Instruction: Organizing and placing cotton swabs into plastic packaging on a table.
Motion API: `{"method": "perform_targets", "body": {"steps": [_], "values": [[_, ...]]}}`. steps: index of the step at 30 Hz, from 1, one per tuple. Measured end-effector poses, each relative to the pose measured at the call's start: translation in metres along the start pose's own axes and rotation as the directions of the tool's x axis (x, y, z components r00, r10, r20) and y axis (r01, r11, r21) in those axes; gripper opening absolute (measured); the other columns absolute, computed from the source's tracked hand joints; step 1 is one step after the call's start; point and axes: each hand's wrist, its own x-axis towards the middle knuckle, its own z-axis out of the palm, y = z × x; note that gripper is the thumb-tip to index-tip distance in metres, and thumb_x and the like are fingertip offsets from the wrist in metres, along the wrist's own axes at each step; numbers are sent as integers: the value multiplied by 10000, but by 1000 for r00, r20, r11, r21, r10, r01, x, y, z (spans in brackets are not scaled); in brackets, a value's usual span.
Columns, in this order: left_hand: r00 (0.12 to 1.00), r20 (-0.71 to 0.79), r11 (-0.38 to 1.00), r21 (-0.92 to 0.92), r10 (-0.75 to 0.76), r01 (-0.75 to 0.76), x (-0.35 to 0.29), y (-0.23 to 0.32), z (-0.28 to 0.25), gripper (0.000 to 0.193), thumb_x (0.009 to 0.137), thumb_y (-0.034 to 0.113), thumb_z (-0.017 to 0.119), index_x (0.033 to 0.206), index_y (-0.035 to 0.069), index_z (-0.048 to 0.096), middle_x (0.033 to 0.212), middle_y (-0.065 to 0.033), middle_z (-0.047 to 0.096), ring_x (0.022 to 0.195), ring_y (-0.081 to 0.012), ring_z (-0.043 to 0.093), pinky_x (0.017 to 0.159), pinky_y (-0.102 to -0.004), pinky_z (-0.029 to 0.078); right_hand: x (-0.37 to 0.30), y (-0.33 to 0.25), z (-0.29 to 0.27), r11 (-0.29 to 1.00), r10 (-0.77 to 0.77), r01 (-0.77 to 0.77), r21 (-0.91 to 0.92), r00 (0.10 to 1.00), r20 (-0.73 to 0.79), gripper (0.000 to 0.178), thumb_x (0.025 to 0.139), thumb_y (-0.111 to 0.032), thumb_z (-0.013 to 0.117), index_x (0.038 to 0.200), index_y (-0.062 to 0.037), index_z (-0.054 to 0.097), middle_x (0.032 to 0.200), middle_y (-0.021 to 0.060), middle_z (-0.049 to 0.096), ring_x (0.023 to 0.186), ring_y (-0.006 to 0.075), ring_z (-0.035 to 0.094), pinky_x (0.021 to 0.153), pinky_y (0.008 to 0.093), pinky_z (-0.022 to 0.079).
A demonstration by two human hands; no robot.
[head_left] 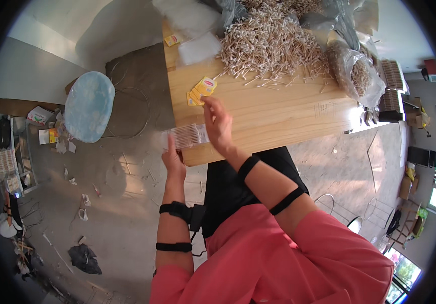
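My left hand (174, 158) grips a clear plastic packet of cotton swabs (185, 137) at the table's near left corner, thumb up along its side. The swabs lie side by side in the packet. My right hand (219, 124) is raised just beyond it, with fingers bent and tips drawn together at the lower edge of several overlapping yellow cards (205, 87). Whether a card is pinched in those fingertips is too small to make out. A large heap of loose cotton swabs (273, 45) covers the far part of the wooden table (278, 109).
Clear plastic bags (197, 49) lie at the table's far left, beside another yellow card (171, 40). A bag of swabs (357, 76) stands at the right edge. To the left is a pale blue stool (90, 106). Litter and a black bag (85, 258) are on the floor.
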Motion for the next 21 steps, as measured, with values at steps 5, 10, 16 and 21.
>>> {"method": "perform_targets", "body": {"steps": [5,10,16,21], "values": [[983,-126,984,-136,-130,113,-22,-8,-36,519,949,479,611,1321,123,541,1090,-10,575,842,-138,551,822,-296,440,82,12,-22,914,-59,23,-406,995,-78,162,888,-189,686,956,-42,678,967,136,647,842,322,662,722,432,524],[952,-301,995,-96,-62,34,-55,-6,-65,513,904,491,638,1304,182,551,1078,2,543,811,-118,511,782,-291,406,110,15,-16,735,132,53,-677,967,219,234,828,-241,753,947,-74,641,1027,101,635,985,300,644,825,417,515],[946,-320,996,-40,60,-77,-75,0,-61,475,957,445,591,1336,163,539,1077,-2,546,813,-114,520,793,-297,416,113,23,-20,781,151,-18,-624,976,160,287,794,-247,779,977,-73,645,1000,112,659,960,312,650,807,425,510],[944,-244,975,42,222,-219,-81,12,-39,419,1005,366,544,1327,98,555,1031,-8,556,809,-111,524,781,-284,432,116,3,-30,847,169,-58,-528,972,165,218,808,-244,764,891,-61,680,937,124,692,913,332,658,767,434,515]]}}
